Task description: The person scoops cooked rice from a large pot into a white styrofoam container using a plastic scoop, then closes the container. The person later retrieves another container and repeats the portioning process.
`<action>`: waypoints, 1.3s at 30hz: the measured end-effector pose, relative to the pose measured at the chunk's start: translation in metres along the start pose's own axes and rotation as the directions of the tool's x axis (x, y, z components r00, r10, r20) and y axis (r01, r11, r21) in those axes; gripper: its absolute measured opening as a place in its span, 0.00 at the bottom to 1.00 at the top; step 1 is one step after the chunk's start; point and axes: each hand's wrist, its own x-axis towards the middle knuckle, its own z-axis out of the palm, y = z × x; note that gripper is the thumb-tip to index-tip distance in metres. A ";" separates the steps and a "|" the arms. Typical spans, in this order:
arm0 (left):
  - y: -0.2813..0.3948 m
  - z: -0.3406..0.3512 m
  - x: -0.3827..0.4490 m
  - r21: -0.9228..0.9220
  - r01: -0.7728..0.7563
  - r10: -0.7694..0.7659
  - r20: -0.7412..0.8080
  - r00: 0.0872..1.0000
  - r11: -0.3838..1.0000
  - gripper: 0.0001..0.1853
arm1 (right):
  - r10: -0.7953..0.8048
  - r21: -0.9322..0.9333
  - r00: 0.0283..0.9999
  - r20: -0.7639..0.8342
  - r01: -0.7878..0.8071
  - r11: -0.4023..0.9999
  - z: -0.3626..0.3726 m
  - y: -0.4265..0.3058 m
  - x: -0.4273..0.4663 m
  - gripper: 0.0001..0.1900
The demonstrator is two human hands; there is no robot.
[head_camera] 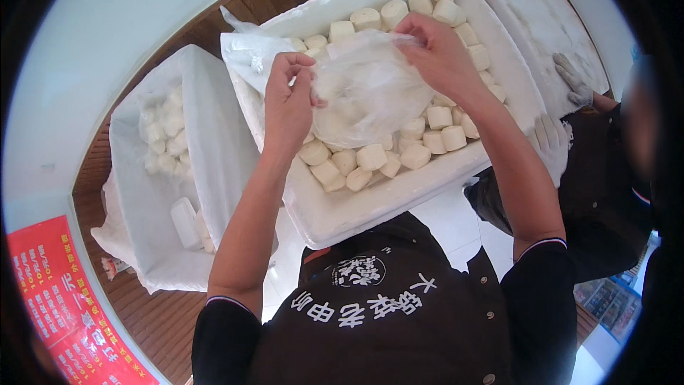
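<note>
My left hand [291,99] grips the near-left edge of a thin clear plastic bag [371,83], with a fingertip showing at the bag's side. At the bag's upper right, my right hand [435,53] pinches its edge between thumb and fingers. The bag is spread between both hands, over a white foam box [342,219]. Pale steamed buns [371,156] lie loose in that box, around and below the bag. Pale shapes show through the crumpled film; whether they are inside the bag or beneath it, I cannot tell.
A bundle of plastic bags [254,56] lies over the box's left corner. At left stands a cloth-lined box [155,224] with bagged buns [168,133] and a white lidded container [185,222]. A co-worker's gloved hands [550,141] rest at right, by a white foam slab [539,27].
</note>
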 end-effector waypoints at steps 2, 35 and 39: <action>0.007 0.006 -0.006 0.055 -0.126 0.131 -0.098 0.987 0.991 0.09 | 0.071 -0.092 0.997 0.020 -0.069 0.993 0.003 0.000 0.006 0.06; 0.005 -0.081 -0.077 0.461 -0.039 0.229 -0.363 0.903 0.887 0.08 | 0.526 -0.499 0.401 0.750 -0.179 0.848 0.072 0.138 -0.091 0.44; 0.008 -0.084 -0.075 0.091 -0.001 0.040 -0.424 0.905 0.996 0.08 | 0.342 -0.361 0.351 0.872 -0.013 0.933 0.075 0.142 -0.105 0.42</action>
